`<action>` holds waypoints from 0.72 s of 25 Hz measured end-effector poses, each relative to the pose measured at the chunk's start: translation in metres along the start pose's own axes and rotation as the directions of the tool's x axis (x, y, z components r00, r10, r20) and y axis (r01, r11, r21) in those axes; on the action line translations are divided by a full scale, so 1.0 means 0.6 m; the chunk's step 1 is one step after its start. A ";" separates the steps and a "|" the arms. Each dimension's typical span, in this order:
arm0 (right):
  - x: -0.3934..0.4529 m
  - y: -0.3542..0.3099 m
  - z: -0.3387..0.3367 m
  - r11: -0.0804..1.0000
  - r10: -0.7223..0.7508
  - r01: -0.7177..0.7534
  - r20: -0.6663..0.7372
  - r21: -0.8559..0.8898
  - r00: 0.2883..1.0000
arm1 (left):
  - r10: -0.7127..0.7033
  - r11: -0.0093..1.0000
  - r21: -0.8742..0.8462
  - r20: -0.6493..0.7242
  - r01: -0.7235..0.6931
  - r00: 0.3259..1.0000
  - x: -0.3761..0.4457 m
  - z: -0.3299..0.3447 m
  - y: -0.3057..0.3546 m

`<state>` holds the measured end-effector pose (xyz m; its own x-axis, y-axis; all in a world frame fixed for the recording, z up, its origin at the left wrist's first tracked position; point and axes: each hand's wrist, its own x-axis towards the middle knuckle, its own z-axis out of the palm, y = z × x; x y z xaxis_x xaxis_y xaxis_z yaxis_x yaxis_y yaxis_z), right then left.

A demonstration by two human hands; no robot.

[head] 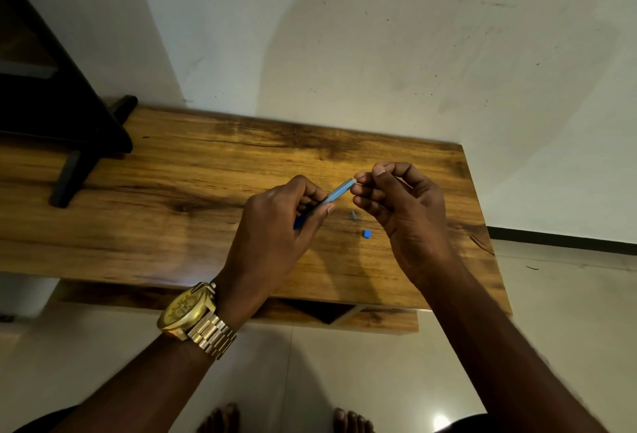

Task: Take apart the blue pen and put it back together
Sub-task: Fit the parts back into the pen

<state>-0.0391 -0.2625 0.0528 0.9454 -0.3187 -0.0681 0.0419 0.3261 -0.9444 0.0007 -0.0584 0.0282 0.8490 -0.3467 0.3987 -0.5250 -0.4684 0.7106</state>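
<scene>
Nearest the camera, the left hand (275,222), with a gold metal wristwatch (193,317) on its wrist, is holding the slim blue plastic pen barrel (336,193) in a closed grip, thumb pressing it against the fingers, so the pen is sitting in the air above the worn wooden worktop (172,191), slanting up toward the other hand. The right hand (403,205) is pinching narrowly at the barrel's pale upper end; what it is gripping there is too small to tell. Just beyond and below the hands, a small grey cylindrical piece (353,215) and a small blue square cap (366,233) are lying loose on the worktop, apart from each other. Judging from this, the dismantling looks partly done at least: two pieces are off, and whether the hands are pulling out or refitting a part is unclear. Full reassembly appears to be outstanding.
</scene>
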 end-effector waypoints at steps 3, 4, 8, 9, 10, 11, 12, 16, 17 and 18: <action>0.001 0.000 -0.002 1.000 -0.004 0.004 0.010 0.000 1.000 | 0.001 1.000 -0.011 -0.005 -0.002 1.000 0.000 0.000 0.001; 0.001 0.002 -0.003 1.000 -0.006 0.006 0.012 -0.002 1.000 | 0.002 1.000 -0.011 -0.007 -0.002 1.000 -0.001 0.000 0.001; 0.004 0.009 -0.010 0.995 -0.047 0.051 0.042 -0.083 0.998 | 0.009 1.000 -0.001 -0.004 -0.009 1.000 0.000 0.002 0.002; 0.005 0.011 -0.013 0.990 -0.059 0.066 0.055 -0.127 0.997 | 0.007 1.000 0.000 0.001 -0.007 1.000 -0.001 0.003 0.003; 0.006 0.014 -0.014 0.983 -0.064 0.074 0.068 -0.165 0.996 | 0.002 1.000 -0.001 0.005 -0.002 1.000 -0.001 0.004 0.004; 0.006 0.017 -0.015 0.979 -0.063 0.077 0.080 -0.191 0.995 | -0.008 1.000 -0.008 0.007 0.008 1.000 -0.002 0.006 0.006; 0.007 0.019 -0.016 0.976 -0.059 0.077 0.090 -0.203 0.994 | -0.025 0.999 -0.027 0.005 0.025 1.000 -0.003 0.008 0.008; 0.010 0.019 -0.019 0.977 -0.054 0.078 0.121 -0.200 0.991 | -0.154 0.974 -0.164 0.022 0.156 0.988 -0.008 0.022 0.019; 0.010 0.017 -0.021 0.977 -0.055 0.081 0.131 -0.199 0.990 | -0.178 0.965 -0.187 0.034 0.182 0.983 -0.009 0.026 0.021; 0.011 0.016 -0.023 0.977 -0.055 0.083 0.140 -0.198 0.989 | -0.196 0.957 -0.211 0.042 0.201 0.980 -0.009 0.029 0.022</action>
<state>-0.0368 -0.2737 0.0391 0.9776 -0.2086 0.0300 0.0552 0.1164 -0.9917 -0.0122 -0.0768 0.0253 0.9323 -0.2818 0.2266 -0.3191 -0.3462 0.8822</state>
